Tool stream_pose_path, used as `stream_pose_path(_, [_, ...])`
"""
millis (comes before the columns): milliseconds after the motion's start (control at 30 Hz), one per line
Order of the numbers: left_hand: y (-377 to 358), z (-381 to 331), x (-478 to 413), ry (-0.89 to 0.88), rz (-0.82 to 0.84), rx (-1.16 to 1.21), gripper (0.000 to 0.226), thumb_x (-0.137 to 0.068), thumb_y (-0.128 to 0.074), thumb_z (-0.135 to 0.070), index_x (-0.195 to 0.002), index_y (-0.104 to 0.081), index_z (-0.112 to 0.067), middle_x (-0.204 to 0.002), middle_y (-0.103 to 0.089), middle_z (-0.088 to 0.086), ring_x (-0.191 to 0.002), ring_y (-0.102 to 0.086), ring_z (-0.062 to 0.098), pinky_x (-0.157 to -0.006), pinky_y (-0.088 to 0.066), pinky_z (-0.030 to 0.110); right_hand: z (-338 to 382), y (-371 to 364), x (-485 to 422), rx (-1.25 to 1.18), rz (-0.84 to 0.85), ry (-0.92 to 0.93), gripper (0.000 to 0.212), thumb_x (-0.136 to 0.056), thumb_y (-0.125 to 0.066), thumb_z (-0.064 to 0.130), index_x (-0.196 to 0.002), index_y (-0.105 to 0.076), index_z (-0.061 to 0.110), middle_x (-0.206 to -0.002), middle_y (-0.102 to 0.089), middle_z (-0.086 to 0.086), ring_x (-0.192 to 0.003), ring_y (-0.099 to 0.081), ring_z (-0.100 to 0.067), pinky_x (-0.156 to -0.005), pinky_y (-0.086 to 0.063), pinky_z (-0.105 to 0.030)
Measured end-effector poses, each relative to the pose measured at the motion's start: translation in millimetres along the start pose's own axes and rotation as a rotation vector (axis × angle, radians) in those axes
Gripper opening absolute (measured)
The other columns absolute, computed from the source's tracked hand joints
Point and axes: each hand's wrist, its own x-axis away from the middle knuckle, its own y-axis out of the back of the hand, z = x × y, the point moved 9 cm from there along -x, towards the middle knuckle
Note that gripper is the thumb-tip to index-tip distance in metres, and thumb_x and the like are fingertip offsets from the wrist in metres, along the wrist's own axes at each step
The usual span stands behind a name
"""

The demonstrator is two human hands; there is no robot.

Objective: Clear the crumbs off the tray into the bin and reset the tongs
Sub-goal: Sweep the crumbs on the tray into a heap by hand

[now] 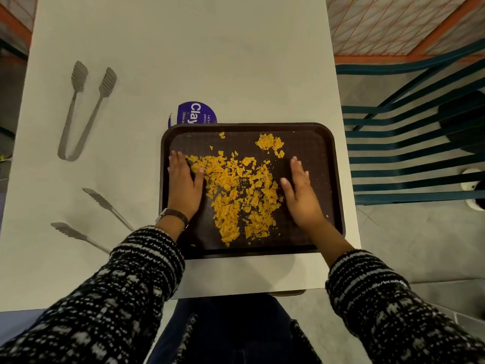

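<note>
A dark brown tray (325, 143) sits at the middle right of the frame, near the right edge of a pale worktop (183, 61), with yellow-orange crumbs (236, 187) spread over its centre and a smaller heap toward its upper right corner. Both hands lie flat on the tray floor, fingers extended and holding nothing: the left hand (183, 183) at the left side of the crumbs and the right hand (301, 193) at their right, palms turned inward, seemingly to herd the scatter into one pile so it can be tipped out cleanly. One pair of metal tongs (78, 114) lies open at the upper left of the frame, well apart from the tray; a second pair (105, 203) lies at the lower left, partly hidden by the left sleeve. A purple round sticker (196, 112) peeks out past the tray's top edge. No bin is in view, and a teal slatted chair (409, 153) stands at the right.
</note>
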Motion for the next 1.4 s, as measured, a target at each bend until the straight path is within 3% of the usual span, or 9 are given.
stream_pose_path(167, [-36, -33, 14, -0.117, 0.109, 0.004, 0.066, -0.099, -0.030, -0.041, -0.149, 0.005, -0.015, -0.158, 0.010, 0.005, -0.142, 0.017, 0.016, -0.114, 0.012, 0.033, -27, 32, -11, 0.094, -0.122, -0.088, 0.065, -0.096, -0.032, 0.047, -0.150, -0.005, 0.022, -0.159, -0.005, 0.002, -0.140, 0.007, -0.014, -0.116, -0.004, -0.042])
stream_pose_path(367, [-50, -58, 42, -0.266, 0.228, 0.108, 0.065, -0.099, -0.031, -0.043, -0.148, 0.008, -0.026, -0.149, 0.013, -0.014, -0.135, 0.014, 0.007, -0.109, 0.002, 0.035, -13, 3, -14, 0.154, -0.054, -0.025, 0.065, -0.098, -0.031, 0.043, -0.149, -0.006, 0.010, -0.159, -0.004, -0.005, -0.138, 0.010, -0.005, -0.116, 0.008, -0.031])
stream_pose_path(500, [-20, -40, 27, -0.207, 0.121, 0.125, 0.064, -0.099, -0.033, -0.041, -0.149, 0.004, -0.023, -0.157, 0.005, -0.004, -0.138, 0.011, 0.010, -0.111, 0.000, 0.033, 20, -33, -8, 0.119, 0.082, 0.100, 0.066, -0.097, -0.027, 0.050, -0.150, -0.004, 0.018, -0.158, -0.001, 0.002, -0.138, 0.014, -0.006, -0.114, 0.006, -0.031])
stream_pose_path(600, [1, -19, 6, -0.115, 0.016, 0.056, 0.066, -0.100, -0.037, -0.034, -0.149, 0.000, -0.011, -0.159, 0.003, 0.007, -0.143, 0.010, 0.016, -0.114, 0.005, 0.032, 34, -46, 0, 0.027, 0.187, 0.152, 0.063, -0.095, -0.026, 0.055, -0.149, -0.006, 0.029, -0.154, -0.003, 0.012, -0.140, 0.008, -0.012, -0.114, -0.006, -0.038])
stream_pose_path(733, [1, -8, -11, -0.027, 0.012, -0.060, 0.069, -0.100, -0.036, -0.036, -0.148, 0.001, -0.004, -0.158, 0.004, 0.014, -0.145, 0.009, 0.023, -0.114, 0.009, 0.032, 24, -16, -11, -0.053, 0.073, 0.084, 0.057, -0.097, -0.032, 0.047, -0.148, -0.012, 0.033, -0.157, -0.011, 0.006, -0.143, 0.002, -0.020, -0.113, -0.012, -0.039])
stream_pose_path(867, [-25, -32, -10, -0.121, 0.085, -0.122, 0.068, -0.100, -0.032, -0.039, -0.148, 0.001, -0.005, -0.158, 0.005, 0.013, -0.144, 0.012, 0.021, -0.112, 0.014, 0.031, 4, 25, -40, 0.019, -0.060, -0.005, 0.061, -0.097, -0.032, 0.047, -0.149, -0.008, 0.026, -0.158, -0.008, 0.002, -0.140, 0.005, -0.015, -0.115, -0.006, -0.039])
stream_pose_path(1067, [-64, -72, 21, -0.336, 0.307, -0.044, 0.063, -0.099, -0.026, -0.042, -0.149, 0.004, -0.016, -0.158, 0.007, 0.003, -0.138, 0.017, 0.007, -0.112, 0.013, 0.027, 0, 22, -73, 0.113, -0.008, -0.032, 0.066, -0.098, -0.033, 0.044, -0.150, -0.005, 0.014, -0.159, -0.004, -0.005, -0.144, 0.006, -0.023, -0.116, 0.002, -0.038])
stream_pose_path(1300, [-22, -62, -12, -0.294, 0.171, -0.034, 0.063, -0.100, -0.031, -0.037, -0.149, 0.000, -0.011, -0.159, 0.003, 0.004, -0.137, 0.013, 0.004, -0.113, 0.010, 0.025, 37, -39, -42, 0.086, 0.216, 0.168, 0.069, -0.093, -0.029, 0.058, -0.149, -0.003, 0.028, -0.158, -0.007, 0.000, -0.140, 0.009, -0.014, -0.115, -0.002, -0.043])
stream_pose_path(1400, [-25, -62, -31, -0.277, 0.180, -0.068, 0.064, -0.100, -0.031, -0.038, -0.149, -0.001, -0.009, -0.159, 0.003, 0.007, -0.140, 0.012, 0.008, -0.113, 0.010, 0.027, 42, -40, -29, 0.048, 0.230, 0.240, 0.065, -0.094, -0.028, 0.057, -0.149, -0.011, 0.027, -0.157, -0.013, 0.003, -0.142, 0.001, -0.008, -0.117, -0.004, -0.033])
